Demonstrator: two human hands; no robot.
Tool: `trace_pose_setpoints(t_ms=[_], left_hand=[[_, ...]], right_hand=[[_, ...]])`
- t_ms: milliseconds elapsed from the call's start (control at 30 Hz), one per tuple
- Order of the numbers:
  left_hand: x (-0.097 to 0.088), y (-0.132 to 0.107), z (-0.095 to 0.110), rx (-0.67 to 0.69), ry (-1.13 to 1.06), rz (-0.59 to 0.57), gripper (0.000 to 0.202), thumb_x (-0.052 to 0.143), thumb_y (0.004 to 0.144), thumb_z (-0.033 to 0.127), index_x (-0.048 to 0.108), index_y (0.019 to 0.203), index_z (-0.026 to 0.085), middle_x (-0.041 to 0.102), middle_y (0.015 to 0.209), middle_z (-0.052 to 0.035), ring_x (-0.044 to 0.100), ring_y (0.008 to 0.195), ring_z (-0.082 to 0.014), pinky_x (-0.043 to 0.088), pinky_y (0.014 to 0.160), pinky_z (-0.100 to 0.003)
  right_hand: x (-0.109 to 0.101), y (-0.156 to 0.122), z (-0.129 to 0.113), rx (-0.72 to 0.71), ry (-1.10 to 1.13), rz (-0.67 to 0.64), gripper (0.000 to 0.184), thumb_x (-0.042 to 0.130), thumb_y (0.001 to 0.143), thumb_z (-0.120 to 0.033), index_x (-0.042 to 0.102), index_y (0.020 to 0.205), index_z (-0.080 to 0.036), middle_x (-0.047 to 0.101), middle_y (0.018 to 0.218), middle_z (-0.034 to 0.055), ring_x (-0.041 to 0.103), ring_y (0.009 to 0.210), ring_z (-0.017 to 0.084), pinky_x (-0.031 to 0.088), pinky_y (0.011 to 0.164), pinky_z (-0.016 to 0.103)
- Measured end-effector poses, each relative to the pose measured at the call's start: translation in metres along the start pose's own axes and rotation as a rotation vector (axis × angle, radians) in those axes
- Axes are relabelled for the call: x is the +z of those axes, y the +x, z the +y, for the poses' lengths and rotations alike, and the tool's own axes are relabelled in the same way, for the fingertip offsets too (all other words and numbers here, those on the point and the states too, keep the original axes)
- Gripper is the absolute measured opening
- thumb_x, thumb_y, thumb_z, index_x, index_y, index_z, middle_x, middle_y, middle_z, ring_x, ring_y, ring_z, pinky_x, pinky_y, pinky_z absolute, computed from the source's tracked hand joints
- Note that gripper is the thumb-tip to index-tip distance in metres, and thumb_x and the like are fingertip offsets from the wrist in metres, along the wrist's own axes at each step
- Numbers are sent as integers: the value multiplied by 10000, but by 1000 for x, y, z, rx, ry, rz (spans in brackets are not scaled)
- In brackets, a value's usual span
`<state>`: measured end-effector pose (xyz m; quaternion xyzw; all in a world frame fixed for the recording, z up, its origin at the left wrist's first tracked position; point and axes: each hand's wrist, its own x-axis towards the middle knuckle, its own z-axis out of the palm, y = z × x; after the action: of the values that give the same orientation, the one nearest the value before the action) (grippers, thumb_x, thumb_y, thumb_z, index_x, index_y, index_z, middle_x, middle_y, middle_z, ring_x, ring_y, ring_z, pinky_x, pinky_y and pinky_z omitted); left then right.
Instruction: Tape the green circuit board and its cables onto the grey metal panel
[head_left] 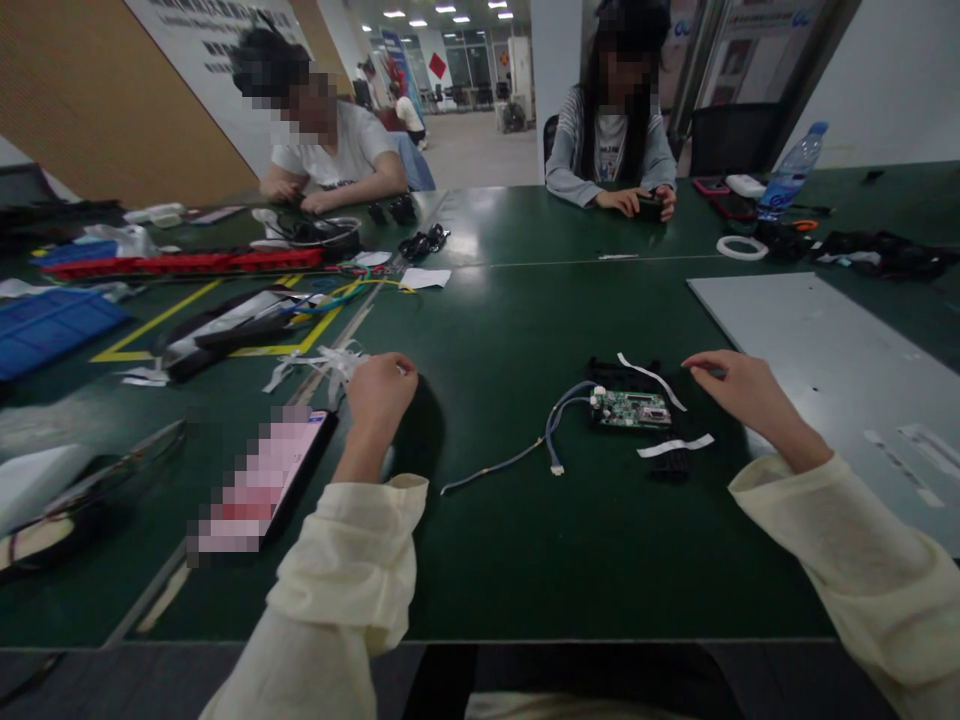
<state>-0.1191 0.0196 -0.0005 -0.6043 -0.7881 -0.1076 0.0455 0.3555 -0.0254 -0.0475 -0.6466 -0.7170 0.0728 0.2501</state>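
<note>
My left hand (381, 395) is curled closed beside a tangle of white strips (337, 368); whether anything is in its fingers is hidden. Over the table's right part, my right hand (742, 385) has its fingers stretched out, thumb slightly apart, with nothing visible in it. Left of it lies a green circuit board (634, 408) on a black plastic part (667, 462). One white strip (652, 380) curves across the top of the board and another white strip (675, 447) lies below. Thin grey-blue cables (517, 458) run leftward from the board's connector.
A phone (262, 480) lies left of my left forearm. On the right is a grey panel (840, 370). A blue bin (56, 325), black-and-white bundle (225, 330) and red strip (187, 262) are at left. Two people sit opposite; a water bottle (793, 175) stands far right.
</note>
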Motion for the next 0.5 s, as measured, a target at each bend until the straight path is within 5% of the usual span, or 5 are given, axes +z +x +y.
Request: trace_pose_setpoints(t_ms=[500], left_hand=[[-1, -2, -1, 33, 128, 140, 429, 349, 899, 365, 693, 908, 108, 652, 988, -193, 617, 923, -319, 459, 780, -392]], right_hand=[[-1, 0, -1, -28, -21, 9, 310, 461, 857, -347, 701, 1008, -221, 699, 1011, 60, 649, 845, 225, 496, 784, 384]])
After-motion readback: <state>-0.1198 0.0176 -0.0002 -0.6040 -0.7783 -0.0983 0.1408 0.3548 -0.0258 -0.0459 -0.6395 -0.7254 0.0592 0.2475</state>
